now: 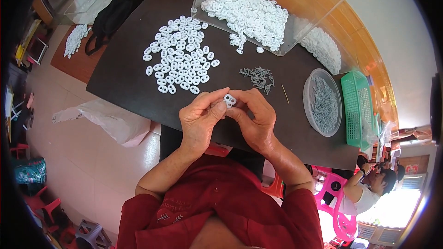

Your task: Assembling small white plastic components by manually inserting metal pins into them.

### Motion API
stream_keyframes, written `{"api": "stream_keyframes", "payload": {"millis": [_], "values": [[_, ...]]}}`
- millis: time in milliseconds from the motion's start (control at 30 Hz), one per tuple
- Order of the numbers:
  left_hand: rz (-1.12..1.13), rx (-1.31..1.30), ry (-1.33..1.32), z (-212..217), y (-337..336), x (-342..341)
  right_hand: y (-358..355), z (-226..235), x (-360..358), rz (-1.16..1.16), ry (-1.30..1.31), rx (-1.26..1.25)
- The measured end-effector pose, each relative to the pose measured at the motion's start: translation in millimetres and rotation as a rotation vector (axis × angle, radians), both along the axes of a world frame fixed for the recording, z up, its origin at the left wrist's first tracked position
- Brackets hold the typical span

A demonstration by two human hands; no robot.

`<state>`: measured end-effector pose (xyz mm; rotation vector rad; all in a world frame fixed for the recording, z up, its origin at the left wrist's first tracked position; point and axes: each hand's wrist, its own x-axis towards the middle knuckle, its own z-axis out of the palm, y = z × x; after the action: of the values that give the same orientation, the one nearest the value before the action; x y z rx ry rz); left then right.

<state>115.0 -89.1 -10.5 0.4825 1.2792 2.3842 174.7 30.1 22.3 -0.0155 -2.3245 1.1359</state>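
Between my two hands, over the near part of the dark table (pixel 138 71), is a small white plastic piece with holes (pixel 229 99). My left hand (pixel 201 115) pinches it from one side with thumb and finger. From the other side the fingertips of my right hand (pixel 253 116) close on it too. Whether it is one piece or two together I cannot tell. Beyond my hands lies a spread of white oval two-hole pieces (pixel 182 60). A small heap of grey screws (pixel 259 78) sits just past my right hand.
A clear bin (pixel 318 9) of white pieces stands at the back. To the right are a round tub (pixel 340 110) of screws, a green basket (pixel 356 110) and a thin stick (pixel 285 94). A white bag (pixel 110 120) is at left; another person (pixel 369 189) sits at right.
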Motion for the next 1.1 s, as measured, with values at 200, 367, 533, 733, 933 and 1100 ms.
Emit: {"api": "stream_keyframes", "payload": {"millis": [200,367,533,733,933,1100], "values": [[-0.004,-0.027,-0.012,2.0,-0.7,0.5,-1.8,-1.7,2.0,-0.021,-0.05,-0.134],[-0.025,0.018,-0.04,0.8,-0.2,-0.3,0.1,-5.8,1.1,-0.037,0.041,0.064],[-0.017,-0.001,-0.045,0.1,0.4,1.5,-1.0,-8.0,1.4,-0.037,0.057,0.029],[0.017,-0.036,0.003,-1.9,-0.1,1.9,-1.7,-8.1,2.3,-0.055,0.041,0.029],[-0.013,-0.034,0.026,-3.5,-2.8,-1.2,1.1,-11.5,1.0,-0.045,0.102,0.143],[0.009,-0.007,-0.001,-7.6,-1.6,0.9,-0.1,-12.2,0.8,-0.019,0.11,0.13]]}}
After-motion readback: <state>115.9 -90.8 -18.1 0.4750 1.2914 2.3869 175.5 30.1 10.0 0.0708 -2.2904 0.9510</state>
